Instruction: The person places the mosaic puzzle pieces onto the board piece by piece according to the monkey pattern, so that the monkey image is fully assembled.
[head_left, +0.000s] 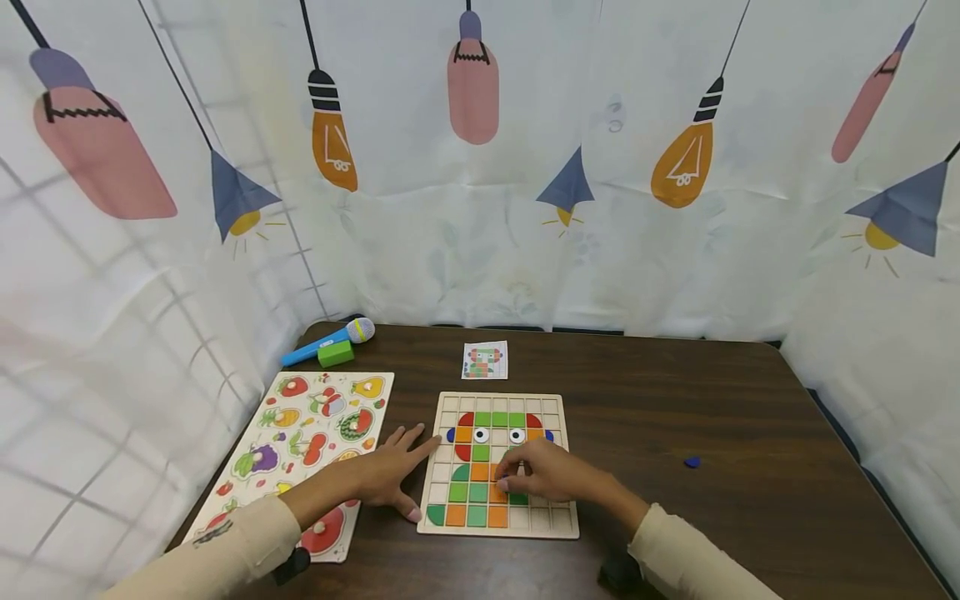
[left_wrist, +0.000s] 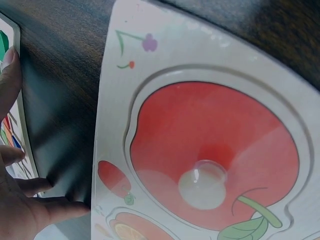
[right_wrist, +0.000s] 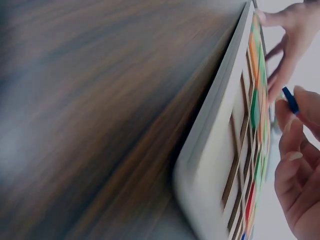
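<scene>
A wooden grid board (head_left: 553, 523) holds coloured tiles that make a figure with two round eyes, in red, orange, green and blue. My right hand (head_left: 546, 472) is over the right half of the board. In the right wrist view its thumb and finger pinch a small blue tile (right_wrist: 290, 100) above the grid. My left hand (head_left: 386, 472) lies with fingers spread along the board's left side, the thumb at the lower left corner and fingertips by the left edge. The right hand hides some cells in the head view.
A fruit puzzle board (head_left: 251, 425) with knobs lies on the left, partly under the left forearm. Behind it are a blue toy microphone (head_left: 322, 342) and a green block (head_left: 335, 354). A picture card (head_left: 485, 360) lies beyond the grid; another blue tile (head_left: 692, 462) lies to the right.
</scene>
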